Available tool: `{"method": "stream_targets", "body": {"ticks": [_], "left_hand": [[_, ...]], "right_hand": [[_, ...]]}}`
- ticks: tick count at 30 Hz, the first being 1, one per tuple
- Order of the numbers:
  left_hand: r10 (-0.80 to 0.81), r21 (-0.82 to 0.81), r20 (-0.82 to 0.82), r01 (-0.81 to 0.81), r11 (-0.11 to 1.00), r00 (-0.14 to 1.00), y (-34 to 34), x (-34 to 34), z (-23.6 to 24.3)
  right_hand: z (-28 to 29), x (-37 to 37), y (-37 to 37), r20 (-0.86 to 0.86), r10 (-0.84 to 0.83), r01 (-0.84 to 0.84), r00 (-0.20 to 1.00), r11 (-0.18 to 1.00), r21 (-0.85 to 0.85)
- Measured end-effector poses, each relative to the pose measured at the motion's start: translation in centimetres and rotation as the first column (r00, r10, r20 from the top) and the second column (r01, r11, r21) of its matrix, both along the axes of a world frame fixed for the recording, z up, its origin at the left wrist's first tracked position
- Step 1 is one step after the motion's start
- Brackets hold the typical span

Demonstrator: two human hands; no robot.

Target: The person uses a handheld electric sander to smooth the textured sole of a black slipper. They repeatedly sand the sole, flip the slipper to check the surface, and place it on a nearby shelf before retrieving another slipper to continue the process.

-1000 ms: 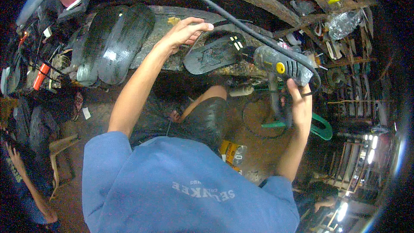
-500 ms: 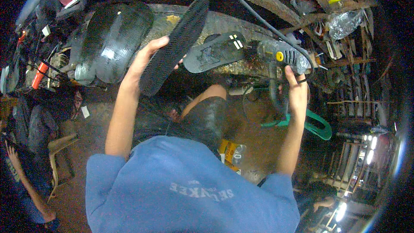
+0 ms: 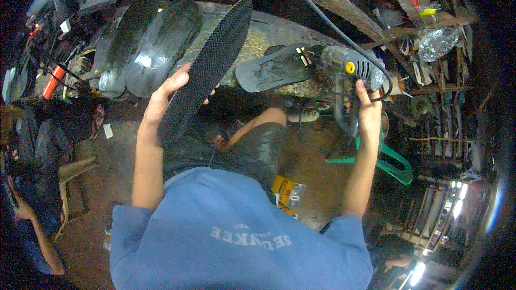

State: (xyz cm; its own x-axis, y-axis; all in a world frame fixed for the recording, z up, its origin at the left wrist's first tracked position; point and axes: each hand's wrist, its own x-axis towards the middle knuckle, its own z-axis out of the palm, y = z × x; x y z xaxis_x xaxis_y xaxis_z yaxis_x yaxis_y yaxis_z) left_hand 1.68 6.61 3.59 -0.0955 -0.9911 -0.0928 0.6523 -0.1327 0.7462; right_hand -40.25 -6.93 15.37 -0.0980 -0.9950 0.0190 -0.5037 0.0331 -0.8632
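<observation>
My left hand (image 3: 166, 96) is closed round a long black sole (image 3: 207, 56) with a herringbone tread, held tilted at the front edge of a grimy bench. My right hand (image 3: 366, 104) grips a grey power tool (image 3: 338, 56) with vent slots, a yellow knob and a black cord running up from it. Between the two hands, a dark flat sole (image 3: 263, 75) with pale strips at its right end lies on the bench (image 3: 215, 24); what is under it is partly hidden.
Large dark sheets (image 3: 164, 37) lie at the bench's left, beside an orange tube (image 3: 53, 81). Wooden beams (image 3: 349, 11) cross behind. A green plastic object (image 3: 395, 166) and a yellow box (image 3: 282, 188) are below. Co-workers show at far left (image 3: 45, 241) and lower right (image 3: 395, 260).
My left hand, empty a second ago, has taken hold of the herringbone sole and moved left and down with it. My right hand has risen slightly, still holding the tool.
</observation>
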Motion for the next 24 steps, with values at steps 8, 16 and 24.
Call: {"method": "stream_targets", "body": {"ticks": [8,16,24], "left_hand": [[0.021,0.006,0.001,-0.021,1.0,1.0,0.2,-0.1,-0.4],[0.02,0.002,0.015,-0.02,1.0,1.0,-0.1,-0.3,-0.3],[0.03,-0.006,0.081,-0.03,1.0,0.996,-0.2,-0.3,-0.5]], "right_hand": [[1.3,2.4,1.6,0.037,0.051,-0.053,0.998,0.996,0.072],[2.6,4.1,3.9,0.043,0.165,-0.169,0.985,0.978,0.12],[3.5,5.0,5.9,0.101,0.247,-0.262,0.964,0.948,0.179]]}}
